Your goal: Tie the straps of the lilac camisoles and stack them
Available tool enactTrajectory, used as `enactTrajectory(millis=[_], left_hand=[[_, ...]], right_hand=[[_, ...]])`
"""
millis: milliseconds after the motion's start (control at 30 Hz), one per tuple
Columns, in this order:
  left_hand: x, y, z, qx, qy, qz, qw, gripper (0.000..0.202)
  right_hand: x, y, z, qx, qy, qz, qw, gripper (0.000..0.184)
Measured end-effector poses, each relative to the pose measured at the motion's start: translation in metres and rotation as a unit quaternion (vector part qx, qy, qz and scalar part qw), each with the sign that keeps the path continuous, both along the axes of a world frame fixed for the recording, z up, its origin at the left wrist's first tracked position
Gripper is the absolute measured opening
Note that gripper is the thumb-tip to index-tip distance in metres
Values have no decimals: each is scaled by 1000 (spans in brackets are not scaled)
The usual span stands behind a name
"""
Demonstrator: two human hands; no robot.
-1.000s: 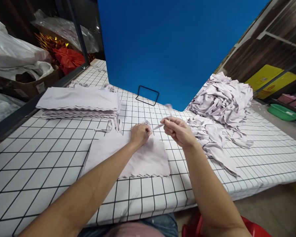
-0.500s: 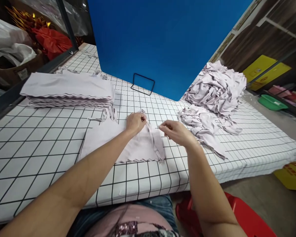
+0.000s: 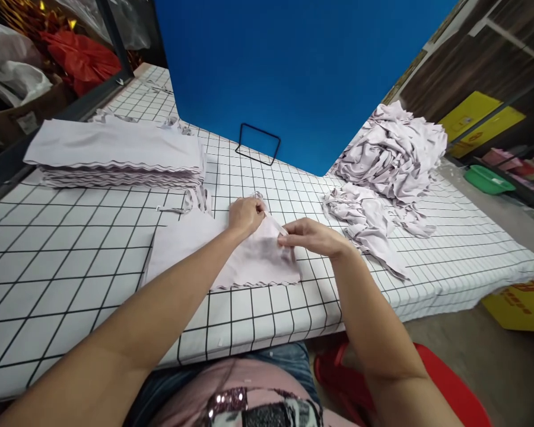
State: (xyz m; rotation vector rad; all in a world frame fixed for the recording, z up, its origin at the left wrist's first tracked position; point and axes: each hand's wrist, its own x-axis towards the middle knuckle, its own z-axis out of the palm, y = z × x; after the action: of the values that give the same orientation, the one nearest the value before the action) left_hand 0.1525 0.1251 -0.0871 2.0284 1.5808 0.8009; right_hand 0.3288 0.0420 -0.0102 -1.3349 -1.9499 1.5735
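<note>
A pale pinkish camisole [image 3: 258, 267] with thin straps lies flat on the checked cloth in front of me. My left hand [image 3: 248, 214] is closed at its upper edge, pinching the base of a strap. Between the thumb and fingers of my right hand [image 3: 309, 235] is the other part of that strap [image 3: 275, 224], drawn out to the right. A second bunch of straps [image 3: 197, 200] sits loose at the garment's upper left. Beyond it is a neat stack of folded camisoles [image 3: 115, 148].
A large crumpled heap of the same fabric [image 3: 389, 148] is on the right, with a smaller bunch [image 3: 360, 219] before it. A blue board [image 3: 293, 77] rises at the back, near a black wire frame [image 3: 258, 144]. A red stool [image 3: 445, 379] stands below the table.
My right hand has moved slightly left and taken hold of the strap, which hung loose over the garment before. My left hand keeps its pinch.
</note>
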Motion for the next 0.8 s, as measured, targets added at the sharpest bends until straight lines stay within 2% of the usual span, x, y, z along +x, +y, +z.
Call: enactTrajectory(millis=[100,200,267,367,467,633,700,800], left_hand=[[0,1,-1,0,-5,-1,1000,11],[1,1,-2,2,-8,1,1000,15],[1,1,-2,4,-5,2,1000,17],[1,1,-1,4,1,3,1000,16],[1,0,1,-5,1,6,1000,13],[-1,-1,3,-14,6,6,1000,13],[-1,0,3,-13,7,6,1000,15],[0,0,2,-13,2,5,1000,14]], right_hand=[[21,-25,5,11,17,50,999,36],[36,-39,6,34,5,45,998,37],[38,-40,6,59,-50,-30,997,37],[24,-25,4,94,-122,-176,972,39],[-4,3,-7,105,-127,-230,959,35],[-38,43,-29,87,-140,-233,958,33],[-39,45,-30,71,-109,-226,966,35],[-29,30,-23,24,-23,-181,983,36]])
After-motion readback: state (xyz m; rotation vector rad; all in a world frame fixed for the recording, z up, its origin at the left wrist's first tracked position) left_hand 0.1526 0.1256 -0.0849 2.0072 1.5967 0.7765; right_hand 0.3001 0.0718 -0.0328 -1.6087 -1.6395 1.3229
